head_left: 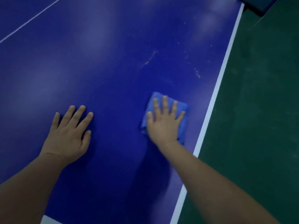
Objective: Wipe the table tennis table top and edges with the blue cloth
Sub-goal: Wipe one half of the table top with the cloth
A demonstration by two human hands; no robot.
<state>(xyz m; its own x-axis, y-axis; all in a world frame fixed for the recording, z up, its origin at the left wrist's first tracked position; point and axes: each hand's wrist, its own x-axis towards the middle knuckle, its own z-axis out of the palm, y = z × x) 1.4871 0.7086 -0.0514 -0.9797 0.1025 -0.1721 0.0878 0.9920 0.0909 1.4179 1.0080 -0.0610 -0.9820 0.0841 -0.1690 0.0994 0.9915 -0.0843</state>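
Observation:
The dark blue table tennis table top [113,70] fills most of the view, with a white edge line [215,94] running down its right side. A folded blue cloth [182,109] lies flat on the top close to that edge. My right hand [163,122] presses on the cloth with straight, spread fingers. My left hand [69,135] rests flat on the bare table top to the left, fingers spread, holding nothing. Pale specks and a faint streak [148,59] mark the surface beyond the cloth.
Green floor [258,110] lies beyond the table's right edge. A thin white centre line [29,21] crosses the top at the far left. A dark object [255,5] stands at the far right corner. A white strip [47,219] shows at the near edge.

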